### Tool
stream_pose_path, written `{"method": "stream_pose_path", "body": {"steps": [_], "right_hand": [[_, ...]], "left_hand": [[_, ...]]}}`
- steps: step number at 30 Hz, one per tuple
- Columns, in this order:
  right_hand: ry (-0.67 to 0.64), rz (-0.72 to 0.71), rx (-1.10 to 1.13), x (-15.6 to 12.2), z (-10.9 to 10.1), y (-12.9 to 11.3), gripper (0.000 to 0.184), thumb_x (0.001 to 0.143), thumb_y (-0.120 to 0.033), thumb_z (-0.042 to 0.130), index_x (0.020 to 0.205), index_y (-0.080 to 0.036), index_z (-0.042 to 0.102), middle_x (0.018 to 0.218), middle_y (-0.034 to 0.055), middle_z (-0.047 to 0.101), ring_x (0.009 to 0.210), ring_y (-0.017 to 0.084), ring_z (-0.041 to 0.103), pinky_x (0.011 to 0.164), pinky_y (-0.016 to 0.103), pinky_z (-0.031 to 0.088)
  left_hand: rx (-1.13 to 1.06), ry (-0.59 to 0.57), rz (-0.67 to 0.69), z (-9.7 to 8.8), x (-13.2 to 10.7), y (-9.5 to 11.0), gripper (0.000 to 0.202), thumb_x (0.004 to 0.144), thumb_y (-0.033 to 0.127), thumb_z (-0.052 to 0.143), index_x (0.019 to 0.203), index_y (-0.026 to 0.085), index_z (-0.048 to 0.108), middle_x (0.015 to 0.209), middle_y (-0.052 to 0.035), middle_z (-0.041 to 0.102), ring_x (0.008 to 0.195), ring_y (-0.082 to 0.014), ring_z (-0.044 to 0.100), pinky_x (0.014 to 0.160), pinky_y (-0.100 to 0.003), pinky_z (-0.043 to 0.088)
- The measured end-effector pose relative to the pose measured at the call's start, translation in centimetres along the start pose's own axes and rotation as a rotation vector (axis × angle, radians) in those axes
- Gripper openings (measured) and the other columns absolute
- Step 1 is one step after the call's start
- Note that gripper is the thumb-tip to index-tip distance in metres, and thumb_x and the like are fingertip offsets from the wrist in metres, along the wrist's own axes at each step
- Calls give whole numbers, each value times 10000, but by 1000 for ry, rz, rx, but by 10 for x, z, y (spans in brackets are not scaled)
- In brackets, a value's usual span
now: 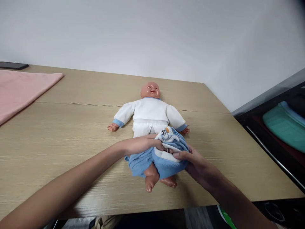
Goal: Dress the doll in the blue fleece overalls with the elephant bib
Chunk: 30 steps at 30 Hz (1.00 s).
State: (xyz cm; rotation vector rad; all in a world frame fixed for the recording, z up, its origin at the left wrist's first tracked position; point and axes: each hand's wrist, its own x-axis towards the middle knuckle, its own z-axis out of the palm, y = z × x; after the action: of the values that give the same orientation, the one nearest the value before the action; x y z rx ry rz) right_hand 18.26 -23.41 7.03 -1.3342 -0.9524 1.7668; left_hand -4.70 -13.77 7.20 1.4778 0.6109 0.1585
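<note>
A baby doll (pixel 150 108) lies on its back on the wooden table, head away from me, in a white top with blue cuffs. Blue and white terry pants (pixel 169 167) are bunched around its lower legs, and both bare feet stick out at the near side. An animal face is embroidered on the bunched cloth. My left hand (pixel 145 143) is closed on the cloth over the doll's legs. From the right, my right hand (pixel 192 157) grips the same cloth, thumb on top and fingers partly hidden beneath it. The fingertips of both hands come close together at a fold.
A pink cloth (pixel 26 90) lies at the table's left side, with a dark flat device (pixel 13 65) behind it. Right of the table (pixel 83 121), a black frame (pixel 257 130) holds a green item (pixel 284 125). A white wall (pixel 114 35) rises behind.
</note>
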Motion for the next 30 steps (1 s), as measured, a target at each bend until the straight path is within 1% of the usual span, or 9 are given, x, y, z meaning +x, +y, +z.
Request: {"method": "stream_pose_path", "body": {"steps": [3, 7, 9, 12, 16, 20, 25, 27, 30], "right_hand": [[-116, -30, -15, -1, -7, 2, 526, 718, -409, 979, 1170, -239, 769, 1119, 49, 807, 1006, 253, 715, 944, 369, 563], [-139, -29, -114, -8, -11, 2, 627, 711, -475, 1012, 1228, -247, 739, 1084, 42, 796, 1025, 270, 731, 979, 411, 579], [-96, 2, -161, -10, -9, 2, 622, 767, -554, 972, 1243, -237, 726, 1077, 50, 793, 1000, 269, 733, 931, 406, 590], [56, -3, -290, -10, -6, 6, 597, 848, -591, 882, 1289, -229, 704, 1189, 89, 802, 1059, 293, 743, 934, 422, 601], [116, -173, -515, -11, -3, 10, 613, 889, -333, 749, 1484, -278, 613, 1383, 81, 759, 1252, 319, 713, 1051, 447, 583], [93, -260, -841, -18, -5, 9, 505, 831, -148, 686, 1322, -264, 673, 1229, 58, 779, 1114, 299, 718, 990, 412, 556], [-11, -181, -992, -21, -12, 10, 223, 996, -233, 622, 1212, -251, 671, 1123, 63, 791, 1000, 289, 724, 862, 380, 512], [-44, -136, -1001, -21, -15, 13, 243, 1004, -239, 608, 1242, -258, 656, 1112, 56, 787, 987, 288, 727, 849, 380, 505], [-70, -108, -983, -25, -18, 18, 414, 938, -195, 633, 1345, -267, 629, 1170, 56, 768, 1048, 300, 716, 900, 398, 521]], "left_hand": [[-87, -43, -35, -6, 1, -10, 410, 832, 353, 715, 1220, 221, 702, 1246, -31, 775, 1301, -310, 666, 1117, -400, 518], [0, -222, 164, -3, 4, -17, 362, 782, 316, 840, 1077, 225, 652, 946, 6, 756, 1005, -253, 720, 910, -358, 589], [16, -249, 209, 3, 3, -15, 316, 809, 318, 847, 1026, 227, 636, 853, 21, 731, 885, -227, 715, 831, -344, 597], [87, -180, 206, 12, 1, -9, 334, 856, 359, 846, 1102, 212, 673, 1026, -19, 790, 974, -241, 739, 895, -358, 604], [247, -65, 126, 19, -4, -4, 386, 979, 447, 750, 1273, 204, 688, 1329, -79, 797, 1191, -300, 738, 1050, -409, 564], [446, -5, 36, 23, -3, -6, 442, 899, 402, 764, 1289, 222, 661, 1214, -80, 801, 1055, -330, 768, 896, -404, 569], [550, 40, 8, 30, 2, -10, 477, 789, 379, 823, 1210, 247, 641, 1055, -55, 786, 863, -293, 758, 687, -344, 504], [581, 39, -24, 33, 3, -10, 514, 775, 382, 843, 1221, 246, 627, 1038, -64, 792, 808, -286, 760, 627, -331, 468], [673, 29, -60, 37, 1, -9, 605, 780, 389, 851, 1298, 232, 581, 1061, -96, 804, 824, -321, 776, 612, -336, 450]]}}
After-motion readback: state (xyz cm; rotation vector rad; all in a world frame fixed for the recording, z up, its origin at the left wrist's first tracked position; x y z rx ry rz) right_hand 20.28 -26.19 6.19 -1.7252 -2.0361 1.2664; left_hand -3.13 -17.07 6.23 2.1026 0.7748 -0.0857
